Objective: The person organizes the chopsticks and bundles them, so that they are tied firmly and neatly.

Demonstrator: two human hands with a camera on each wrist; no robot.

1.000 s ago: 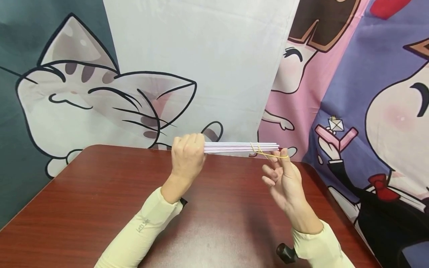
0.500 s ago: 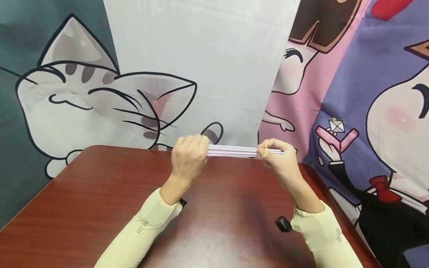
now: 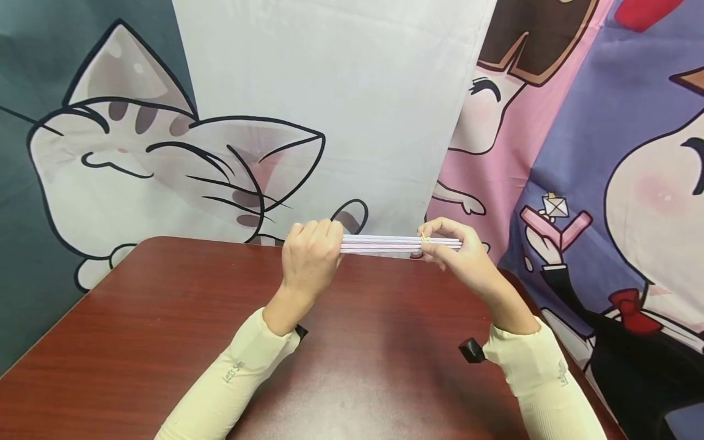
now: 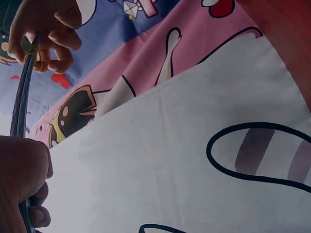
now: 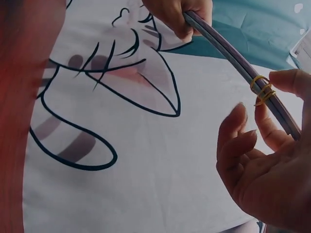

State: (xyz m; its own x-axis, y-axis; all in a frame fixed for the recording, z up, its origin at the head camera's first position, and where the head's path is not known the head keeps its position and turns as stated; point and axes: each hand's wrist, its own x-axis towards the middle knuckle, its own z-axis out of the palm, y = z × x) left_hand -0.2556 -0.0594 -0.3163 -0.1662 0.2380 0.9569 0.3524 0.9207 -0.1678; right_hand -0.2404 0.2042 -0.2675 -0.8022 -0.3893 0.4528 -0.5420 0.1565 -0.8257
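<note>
My left hand [image 3: 311, 253] grips one end of a bundle of thin, pale lilac sticks [image 3: 379, 244], held level above the table. Wound several times round the bundle near its other end is a yellow rubber band [image 5: 263, 91]. The thumb and index finger of my right hand [image 3: 459, 253] pinch the band and sticks there from two sides. In the right wrist view the other fingers of this hand are bent and apart from the sticks. The left wrist view shows the left fist [image 4: 24, 177] round the sticks, with the right hand [image 4: 48, 29] at their far end.
Below the hands lies a brown wooden table [image 3: 165, 342]. Behind it hangs a cloth [image 3: 330, 73] printed with a cartoon cat and figures. A black wrist camera [image 3: 472, 350] sticks out from the right sleeve [image 3: 541, 366].
The right thumb no longer stretches out a loop of the rubber band; the band now lies tight round the sticks. The right hand has moved up and left to pinch it. The left hand stays nearly still.
</note>
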